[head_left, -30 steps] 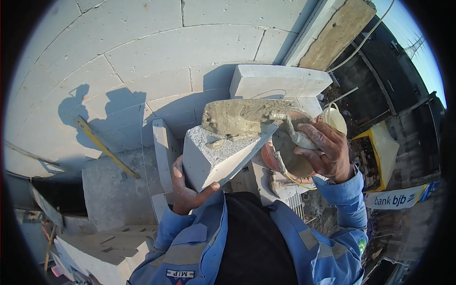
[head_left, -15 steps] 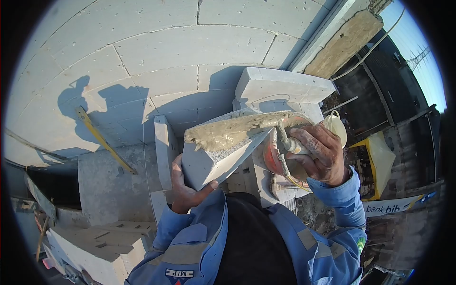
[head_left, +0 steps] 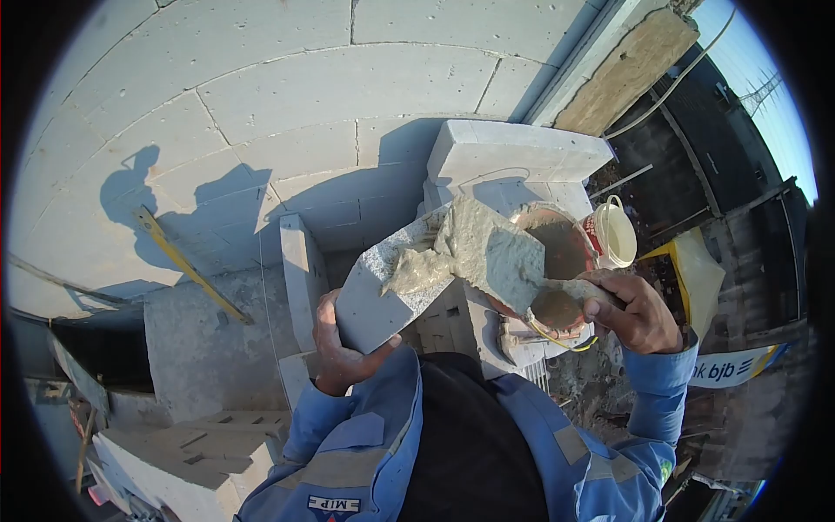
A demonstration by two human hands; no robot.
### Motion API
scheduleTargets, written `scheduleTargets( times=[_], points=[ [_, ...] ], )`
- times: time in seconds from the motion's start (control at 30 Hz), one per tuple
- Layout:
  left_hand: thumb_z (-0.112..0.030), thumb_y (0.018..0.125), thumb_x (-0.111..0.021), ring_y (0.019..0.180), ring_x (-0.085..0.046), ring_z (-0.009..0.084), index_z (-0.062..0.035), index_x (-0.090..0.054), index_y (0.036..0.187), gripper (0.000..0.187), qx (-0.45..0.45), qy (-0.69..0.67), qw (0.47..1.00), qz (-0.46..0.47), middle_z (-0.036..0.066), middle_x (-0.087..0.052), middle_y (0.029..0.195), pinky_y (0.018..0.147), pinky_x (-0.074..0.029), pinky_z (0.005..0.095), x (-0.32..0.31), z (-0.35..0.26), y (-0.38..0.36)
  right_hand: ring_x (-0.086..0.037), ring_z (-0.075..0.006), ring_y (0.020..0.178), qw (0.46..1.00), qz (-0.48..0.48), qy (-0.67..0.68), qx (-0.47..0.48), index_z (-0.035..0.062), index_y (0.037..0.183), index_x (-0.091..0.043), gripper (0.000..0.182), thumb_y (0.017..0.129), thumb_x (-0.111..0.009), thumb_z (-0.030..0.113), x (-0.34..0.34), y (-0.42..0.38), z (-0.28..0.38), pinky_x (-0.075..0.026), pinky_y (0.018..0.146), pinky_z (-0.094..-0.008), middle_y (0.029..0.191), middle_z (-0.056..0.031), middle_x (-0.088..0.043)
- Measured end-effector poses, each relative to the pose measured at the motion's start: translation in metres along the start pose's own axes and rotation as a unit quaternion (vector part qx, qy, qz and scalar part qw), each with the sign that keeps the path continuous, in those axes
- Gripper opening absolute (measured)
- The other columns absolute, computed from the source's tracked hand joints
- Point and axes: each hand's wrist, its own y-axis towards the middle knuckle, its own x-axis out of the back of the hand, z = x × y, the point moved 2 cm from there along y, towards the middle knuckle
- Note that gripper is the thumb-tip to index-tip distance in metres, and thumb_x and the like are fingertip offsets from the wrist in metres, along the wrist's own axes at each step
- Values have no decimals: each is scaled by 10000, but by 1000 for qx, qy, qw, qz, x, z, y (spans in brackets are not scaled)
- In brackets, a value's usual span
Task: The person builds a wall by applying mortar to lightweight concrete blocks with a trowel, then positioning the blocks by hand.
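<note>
My left hand [head_left: 348, 357] is wrapped round the lower end of a light grey block [head_left: 374, 300], holding it tilted in front of my chest. In my right hand [head_left: 639, 313] is the handle of a mortar-coated trowel [head_left: 513, 261]. The trowel's blade lies flat toward the block's upper end, loaded with wet grey mortar [head_left: 465, 230]. A lump of mortar also sits on the block's top face, touching the load at the blade's edge. Behind the blade stands a reddish bucket [head_left: 595, 252] holding mortar, partly hidden by the trowel.
A wall of pale blocks [head_left: 348, 83] rises ahead. A yellow bar [head_left: 191, 265] leans against it at left. Beside the mortar bucket is a white pail [head_left: 616, 237]. Loose blocks lie at back right [head_left: 513, 152] and lower left [head_left: 200, 448]. A thin line [head_left: 263, 287] hangs left of the block.
My right hand has moved right and slightly down, turning the trowel from edge-on to blade-flat. Mortar now shows heaped on the block's top and the blade. My left hand still holds the block.
</note>
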Motion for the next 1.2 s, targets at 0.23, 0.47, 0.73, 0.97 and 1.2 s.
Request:
scheduleTargets(
  times=[0.23,0.47,0.73,0.97,1.2],
  points=[
    [-374,653,-912,1154,-528,281,60,-380,1371,994,32,-17,999,25,184,-478,1242,960,-455,414,-2,-7,7,-596,-113,660,999,28,21,-9,4,1184,-668,519,958,-610,468,15,34,-35,-477,598,-264,816,-57,-646],
    [-379,671,-893,1029,-595,302,45,-446,1267,857,8,-19,1000,-3,204,-555,1171,878,-488,434,-6,-10,10,-532,-86,560,996,52,64,-23,40,999,-661,448,1002,-531,469,28,51,-54,-437,525,-258,699,-4,-563],
    [-347,670,-889,1046,-593,310,48,-434,1277,855,25,-36,999,3,210,-552,1188,884,-486,437,-10,-9,9,-571,-88,563,984,117,104,-91,53,1014,-650,395,1010,-524,427,30,72,-72,-479,526,-244,708,-15,-589],
    [-349,674,-890,1088,-569,303,51,-404,1325,906,5,-12,1000,0,208,-522,1209,903,-479,435,-10,-4,10,-566,-93,544,977,37,165,-130,52,1069,-652,393,1006,-521,418,27,48,-66,-470,511,-236,713,-16,-596],
    [-362,669,-886,1044,-595,320,45,-416,1316,898,-12,25,998,48,219,-552,1184,878,-494,440,-16,2,18,-569,-82,564,969,91,159,-164,72,1095,-649,415,1039,-473,444,5,23,-20,-463,518,-227,710,-18,-601]
  ],
)
